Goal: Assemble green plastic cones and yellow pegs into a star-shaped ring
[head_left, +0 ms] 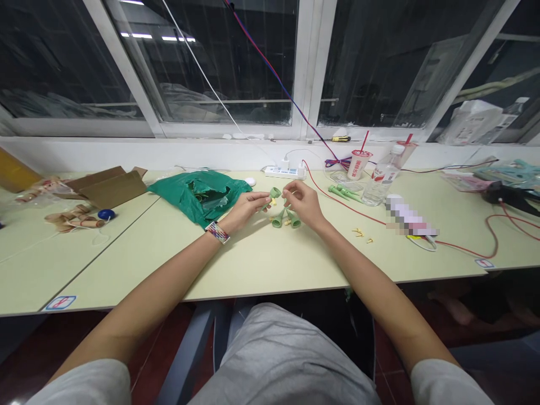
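Note:
A green trumpet-shaped plastic piece [275, 192] is held in the fingers of my left hand [247, 209], its flared mouth facing up toward my right hand. The fingertips of my right hand [304, 205] are pinched together close beside that mouth. Whatever they hold, if anything, is too small to make out. Below the hands, two more green trumpet-shaped pieces [294, 221] lie on the table with small yellow bits around them. Several small yellow pieces [359, 232] are scattered to the right of my right forearm. Further back, more green pieces [343, 193] lie in a pile.
Left of my hands lies a torn green plastic bag [202, 194]; a cardboard box [107, 187] and wooden toys [76, 218] are beyond it. A power strip [283, 171], lidded cup [358, 165] and water bottle [379, 179] stand behind. A red cable [346, 208] crosses the pale table [270, 270].

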